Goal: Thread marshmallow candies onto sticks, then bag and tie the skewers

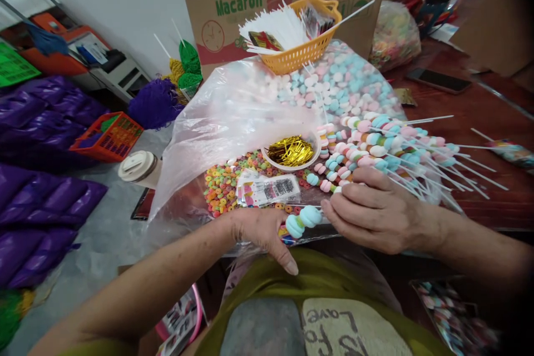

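Observation:
My left hand [262, 231] is in front of my body, its thumb stretched out and its other fingers mostly hidden. A marshmallow skewer [303, 221] with light blue pieces and a green ring between them rises from its grip, with a bit of colourful wrapper against the palm. Close by on the right, my right hand [377, 211] has its fingers curled together, the tips near the skewer's blue end; what they pinch is hidden. Just behind it lies a pile of finished marshmallow skewers [384, 144], pink, white and blue, with white sticks pointing right.
Clear plastic [217, 100] covers part of the table, with loose marshmallows [337, 86] at the back. Colourful ring candies [221, 189], small printed packets [271, 189] and a bowl of gold ties [292, 150] lie before me. A yellow basket [292, 58] holds white sticks. A lidded cup [139, 167] stands left.

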A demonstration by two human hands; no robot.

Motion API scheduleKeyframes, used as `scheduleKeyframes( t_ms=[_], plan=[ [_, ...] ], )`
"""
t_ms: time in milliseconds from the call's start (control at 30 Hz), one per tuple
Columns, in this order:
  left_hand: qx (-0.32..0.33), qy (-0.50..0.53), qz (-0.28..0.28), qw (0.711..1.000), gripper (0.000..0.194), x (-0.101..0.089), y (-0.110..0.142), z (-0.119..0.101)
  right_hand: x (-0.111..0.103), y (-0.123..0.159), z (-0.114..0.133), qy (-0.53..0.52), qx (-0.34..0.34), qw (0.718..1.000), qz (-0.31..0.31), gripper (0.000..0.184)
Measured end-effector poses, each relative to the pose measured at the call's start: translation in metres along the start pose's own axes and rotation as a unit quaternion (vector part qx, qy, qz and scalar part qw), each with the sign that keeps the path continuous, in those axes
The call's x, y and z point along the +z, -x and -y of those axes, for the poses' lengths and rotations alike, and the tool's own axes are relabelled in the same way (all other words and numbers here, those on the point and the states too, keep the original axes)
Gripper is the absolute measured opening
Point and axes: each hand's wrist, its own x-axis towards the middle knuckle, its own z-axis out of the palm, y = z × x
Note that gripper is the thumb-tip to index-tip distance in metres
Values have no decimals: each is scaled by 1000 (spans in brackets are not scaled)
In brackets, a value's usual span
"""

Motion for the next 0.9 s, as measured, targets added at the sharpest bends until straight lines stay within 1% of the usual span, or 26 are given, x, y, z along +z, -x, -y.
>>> scheduleKeyframes(
  t_ms=[100,167,233,300,367,433,500,533,567,600,633,667,700,733,800,833,867,900],
  plan=[
    [-59,54,42,996,37,-2,3,9,18,9,19,-39,57,998,-8,12],
    [-93,52,31,994,38,-4,3,13,27,14,33,-66,103,992,-17,13],
    [-99,0,-2,995,40,-6,3,15,33,18,43,-83,141,986,-17,12],
    [-72,-72,-53,993,41,-7,4,14,35,21,47,-85,168,982,-4,12],
    [-43,-146,-118,981,43,-5,6,9,36,24,47,-83,193,978,12,11],
    [-57,-239,-182,952,39,1,9,3,37,26,46,-86,218,972,22,11],
    [-91,-345,-236,904,33,9,10,-2,38,27,45,-91,237,967,31,14],
    [-105,-386,-253,881,31,13,10,-4,38,26,44,-92,245,964,34,15],
    [-114,-411,-265,865,31,17,10,-4,38,24,43,-92,253,962,35,15],
    [-117,-420,-271,858,34,19,8,-5,36,22,41,-89,261,961,33,15],
    [-115,-411,-272,863,38,21,7,-5,34,19,39,-83,265,960,28,15],
    [-105,-387,-266,877,44,22,6,-6,32,16,35,-72,263,962,22,14],
    [-84,-352,-254,897,52,22,5,-7,28,12,31,-58,253,966,17,13],
    [-49,-307,-236,921,60,21,5,-8,24,9,25,-44,236,971,13,13],
    [45,-208,-174,962,75,18,7,-13,15,3,13,-23,190,981,21,13],
    [82,-157,-136,975,80,16,8,-16,11,1,7,-19,167,985,32,13],
    [93,-100,-105,985,83,14,10,-18,8,-1,2,-20,148,988,44,14],
    [82,-45,-79,993,85,12,12,-20,6,-1,-2,-25,133,989,54,14]
  ],
)
